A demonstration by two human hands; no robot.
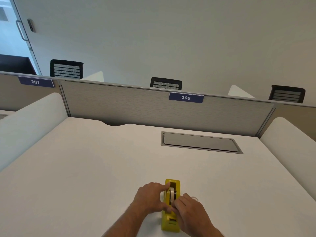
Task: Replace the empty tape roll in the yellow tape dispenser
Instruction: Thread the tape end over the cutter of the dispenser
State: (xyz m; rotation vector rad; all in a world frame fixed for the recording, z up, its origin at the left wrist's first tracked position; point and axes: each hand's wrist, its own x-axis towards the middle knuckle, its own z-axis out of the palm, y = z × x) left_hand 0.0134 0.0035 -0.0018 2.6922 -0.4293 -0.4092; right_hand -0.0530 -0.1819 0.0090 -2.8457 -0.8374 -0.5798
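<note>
Yellow dispenser (171, 219) between both hands, roll (172, 194) seemingly pinched by right grip (187, 208)

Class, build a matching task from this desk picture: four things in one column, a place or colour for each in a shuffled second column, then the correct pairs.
Things
1. tape dispenser
2. left hand
3. sign 306
4. metal hatch

Descriptions
A. set flush into the desk top
B. yellow
C. on the grey partition
D. on the dispenser's left side

Pairs: 1-B, 2-D, 3-C, 4-A

Open desk (85, 168) around yellow dispenser (171, 221); side dividers (34, 120) well apart.
</note>
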